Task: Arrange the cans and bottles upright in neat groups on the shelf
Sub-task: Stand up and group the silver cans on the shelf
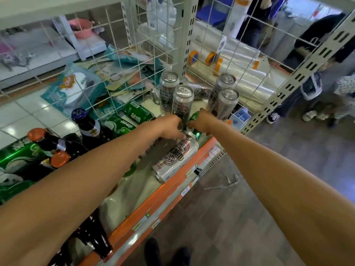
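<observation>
Several silver patterned cans (182,100) stand upright at the far end of the shelf (172,191). One silver can (176,158) lies on its side by the orange front edge. My left hand (171,125) grips the top end of this lying can. My right hand (201,121) holds a green can (194,117), mostly hidden by its fingers. Green cans (134,112) lie on their sides further left. Dark bottles (90,127) with blue and orange caps stand or lean at the left. Another brown bottle (92,235) lies near my left forearm.
A white wire grid (123,60) backs the shelf, with a slotted upright post (184,35) behind the cans. Plastic rolls and tape (211,58) fill the neighbouring bay. People stand in the aisle at the right (311,89). A metal hook (230,181) lies on the floor.
</observation>
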